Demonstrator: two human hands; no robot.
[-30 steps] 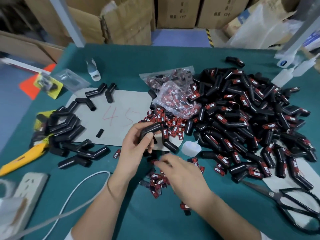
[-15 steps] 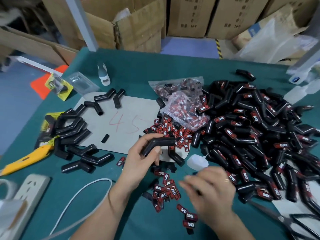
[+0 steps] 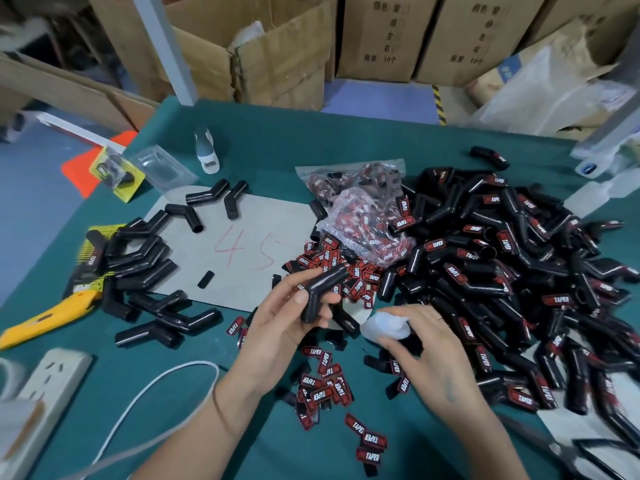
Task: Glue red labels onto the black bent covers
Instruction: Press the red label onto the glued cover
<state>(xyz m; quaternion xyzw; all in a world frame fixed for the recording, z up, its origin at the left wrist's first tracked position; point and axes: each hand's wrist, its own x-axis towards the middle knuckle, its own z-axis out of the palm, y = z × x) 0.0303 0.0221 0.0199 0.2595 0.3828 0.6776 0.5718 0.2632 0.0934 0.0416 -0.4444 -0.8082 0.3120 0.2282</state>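
Note:
My left hand (image 3: 277, 327) grips a black bent cover (image 3: 320, 292) just above the table's middle, one leg pointing down into my palm. My right hand (image 3: 429, 355) curls its fingers round a small translucent white glue bottle (image 3: 382, 326) right of that cover. Loose red labels (image 3: 327, 386) marked TAPER lie scattered between and below my hands. A big heap of labelled black covers (image 3: 502, 271) fills the right half of the table. Several unlabelled covers (image 3: 145, 265) lie at the left.
A grey card (image 3: 239, 258) marked 45 lies on the green table (image 3: 277, 147). Bags of labels (image 3: 360, 209) sit behind it. A yellow knife (image 3: 45, 317), power strip (image 3: 48, 382) and white cable (image 3: 149, 393) lie left; scissors (image 3: 571, 452) at bottom right. Cardboard boxes (image 3: 381, 36) stand behind.
My right hand moved up from the loose labels and took hold of the glue bottle. My left hand turned the cover so one leg points down.

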